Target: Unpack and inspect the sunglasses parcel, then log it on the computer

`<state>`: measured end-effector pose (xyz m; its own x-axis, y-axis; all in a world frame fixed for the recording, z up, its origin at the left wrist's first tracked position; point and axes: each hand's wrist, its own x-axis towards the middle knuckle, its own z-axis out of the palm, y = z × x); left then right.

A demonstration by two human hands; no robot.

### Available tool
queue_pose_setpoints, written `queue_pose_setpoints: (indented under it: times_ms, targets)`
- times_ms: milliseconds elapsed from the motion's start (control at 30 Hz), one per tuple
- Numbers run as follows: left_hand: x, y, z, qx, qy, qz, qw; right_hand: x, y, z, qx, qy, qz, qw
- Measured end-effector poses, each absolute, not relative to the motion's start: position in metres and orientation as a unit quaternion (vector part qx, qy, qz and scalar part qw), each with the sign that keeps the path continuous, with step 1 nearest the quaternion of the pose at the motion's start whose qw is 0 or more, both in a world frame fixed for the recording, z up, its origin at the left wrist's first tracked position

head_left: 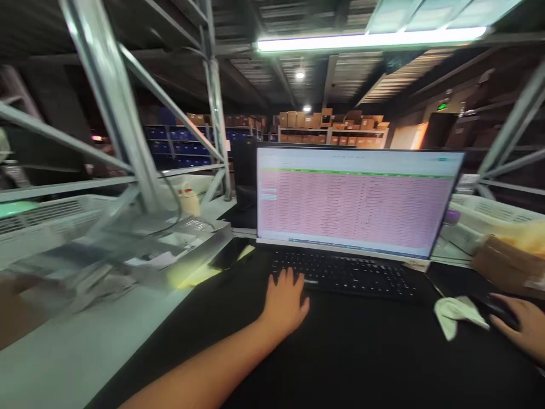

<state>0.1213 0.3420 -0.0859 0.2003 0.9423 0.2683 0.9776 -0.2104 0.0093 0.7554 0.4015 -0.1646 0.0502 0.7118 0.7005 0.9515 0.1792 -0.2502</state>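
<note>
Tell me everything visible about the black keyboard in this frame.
The keyboard is black, flat and wide, seemingly plastic, with rows of dark keys, blurred. It lies level on the black mat, directly below the lit monitor. The left hand rests its fingers on the keyboard's left end.

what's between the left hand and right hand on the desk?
Head view: mostly bare black mat from the left hand at the keyboard, then a crumpled white cloth just short of the right hand.

head view, forward over desk point(128, 352)
</note>
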Motion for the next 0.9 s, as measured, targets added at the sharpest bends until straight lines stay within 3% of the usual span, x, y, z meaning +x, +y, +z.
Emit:
queue_pose_setpoints:
  times_ms: [100, 200, 900]
  targets:
    - [0.123, 0.346, -0.087, -0.762, -0.632, -0.093, 0.104, 0.723, 0.378, -0.139, -0.717, -0.631, -0.144, 0.259]
    - [0.124, 0.354, -0.09, -0.766, -0.624, -0.079, 0.137, 0.706, 0.371, -0.124, -0.757, -0.59, -0.161, 0.232]
    - [0.123, 0.364, -0.099, -0.767, -0.614, -0.054, 0.179, 0.724, 0.371, -0.132, -0.776, -0.565, -0.173, 0.223]
